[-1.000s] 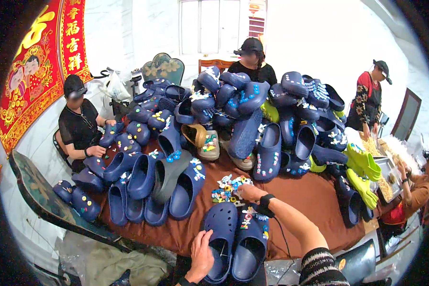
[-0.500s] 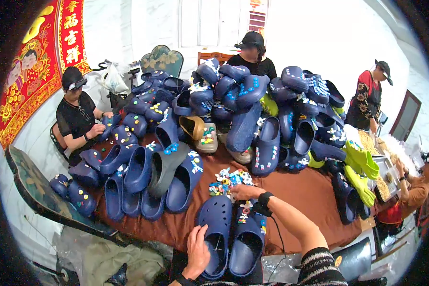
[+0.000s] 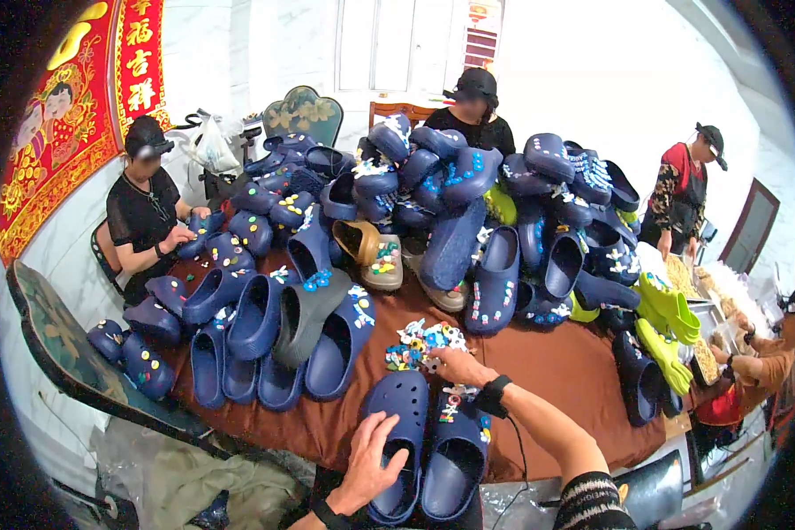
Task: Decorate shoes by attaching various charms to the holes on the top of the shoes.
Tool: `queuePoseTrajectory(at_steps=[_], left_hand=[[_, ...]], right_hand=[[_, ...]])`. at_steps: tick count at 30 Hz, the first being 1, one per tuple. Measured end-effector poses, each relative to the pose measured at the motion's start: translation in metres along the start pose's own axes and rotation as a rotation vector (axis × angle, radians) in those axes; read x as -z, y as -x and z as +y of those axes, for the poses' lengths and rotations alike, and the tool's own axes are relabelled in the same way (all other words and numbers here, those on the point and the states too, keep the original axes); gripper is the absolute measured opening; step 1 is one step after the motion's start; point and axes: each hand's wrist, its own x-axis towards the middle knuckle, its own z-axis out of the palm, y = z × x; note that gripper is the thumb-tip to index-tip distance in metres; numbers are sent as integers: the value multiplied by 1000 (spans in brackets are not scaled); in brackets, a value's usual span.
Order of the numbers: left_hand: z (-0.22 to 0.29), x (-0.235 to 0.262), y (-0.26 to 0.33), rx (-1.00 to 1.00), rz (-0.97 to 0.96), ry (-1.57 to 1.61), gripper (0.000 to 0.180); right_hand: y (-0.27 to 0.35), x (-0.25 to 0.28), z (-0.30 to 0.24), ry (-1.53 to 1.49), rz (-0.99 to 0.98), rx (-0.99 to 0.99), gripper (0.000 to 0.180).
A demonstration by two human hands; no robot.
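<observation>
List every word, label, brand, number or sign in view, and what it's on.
Red wall banner: large gold characters, clear; wording not copied here.
Wall poster: red and white print, too small to read.
Dark right sleeve: pale lettering, too blurred to read fully.
Charm pile: any marks too small to read.

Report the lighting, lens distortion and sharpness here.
Head view: the white wall at upper right is washed out; in the same head view, the red banner at left bows with the fisheye curve, while the navy clog by the left hand looks fairly sharp.
</observation>
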Motion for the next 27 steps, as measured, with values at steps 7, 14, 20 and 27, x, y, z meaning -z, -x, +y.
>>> queuePoseTrajectory(at_steps=[7,14,20,27], left_hand=[[-19,-1,-19,-130,-174,-84,40],[-43,-10,-17,-231,-116,-61,36],[-53,-13,-16,-248,-65,-25,38],[-54,-15,-16,-258,-101,-27,43]], right_hand=[[22,2,-27,60,85,129,38],[37,6,-41,12,56,150,37],[46,13,-69,-166,-21,-43,44],[49,15,-74,-216,-2,-84,38]])
